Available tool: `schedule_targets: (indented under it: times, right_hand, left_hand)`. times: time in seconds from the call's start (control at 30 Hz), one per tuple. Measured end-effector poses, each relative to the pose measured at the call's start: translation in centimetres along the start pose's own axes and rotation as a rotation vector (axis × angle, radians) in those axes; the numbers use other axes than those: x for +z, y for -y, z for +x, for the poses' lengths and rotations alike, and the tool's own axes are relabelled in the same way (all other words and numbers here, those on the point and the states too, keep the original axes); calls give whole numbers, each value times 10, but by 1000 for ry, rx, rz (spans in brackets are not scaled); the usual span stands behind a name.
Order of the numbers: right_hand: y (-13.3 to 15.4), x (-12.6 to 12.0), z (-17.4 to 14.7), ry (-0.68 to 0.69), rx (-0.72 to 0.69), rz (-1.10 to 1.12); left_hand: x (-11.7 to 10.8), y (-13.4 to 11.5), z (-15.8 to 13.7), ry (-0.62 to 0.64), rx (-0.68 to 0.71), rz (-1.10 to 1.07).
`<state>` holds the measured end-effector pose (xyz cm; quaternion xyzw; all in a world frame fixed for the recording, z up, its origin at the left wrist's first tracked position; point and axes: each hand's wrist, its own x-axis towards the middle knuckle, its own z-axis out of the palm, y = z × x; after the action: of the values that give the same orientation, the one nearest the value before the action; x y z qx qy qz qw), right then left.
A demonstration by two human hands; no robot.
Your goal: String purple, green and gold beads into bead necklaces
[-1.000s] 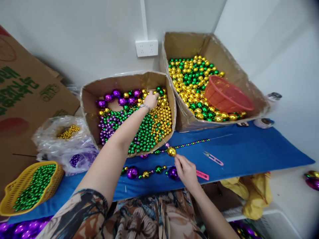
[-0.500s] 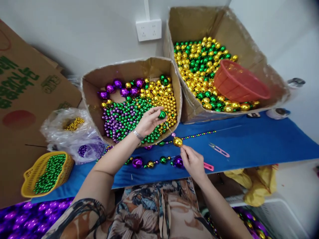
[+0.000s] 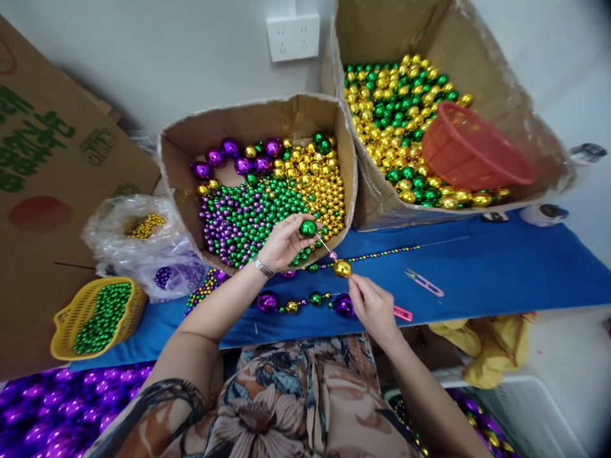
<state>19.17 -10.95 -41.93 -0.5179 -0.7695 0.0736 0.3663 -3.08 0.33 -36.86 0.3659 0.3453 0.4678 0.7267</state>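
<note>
My left hand (image 3: 285,242), over the near edge of the bead box, pinches a shiny green bead (image 3: 308,229) between its fingertips. Closed around a thin needle (image 3: 325,243), my right hand (image 3: 375,308) is a little to the right and nearer to me. A large gold bead (image 3: 342,268) and a small light-purple bead (image 3: 333,256) are threaded on that needle, the gold one against my right fingertips. The needle's tip meets the green bead; whether it has entered the hole I cannot tell. Below lies a strand with large purple beads (image 3: 267,301).
A cardboard box (image 3: 167,162) of mixed beads faces me; a larger box (image 3: 377,219) at right holds gold and green beads and a red basket (image 3: 472,149). Pink thread snips (image 3: 424,283) lie on the blue cloth (image 3: 501,273). A yellow basket (image 3: 60,334) of green beads stands left.
The green bead has come down to the needle's tip, and more of it shows between my left fingers. My right hand keeps its hold. The whole view has shifted slightly.
</note>
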Motion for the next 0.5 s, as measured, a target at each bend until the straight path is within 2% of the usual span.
schedule_targets:
  times: [0.13, 0.3, 0.37, 0.5]
  right_hand:
    - [-2, 0, -2, 9, -17, -54]
    - [-5, 1, -3, 2, -49, -154]
    - [-5, 1, -3, 14, -39, -113]
    - [-5, 1, -5, 32, -30, -37]
  left_hand:
    - [3, 0, -4, -2, 46, 67]
    - [9, 6, -13, -14, 197, 343]
    - [11, 8, -16, 3, 188, 359]
    - [13, 13, -20, 7, 84, 222]
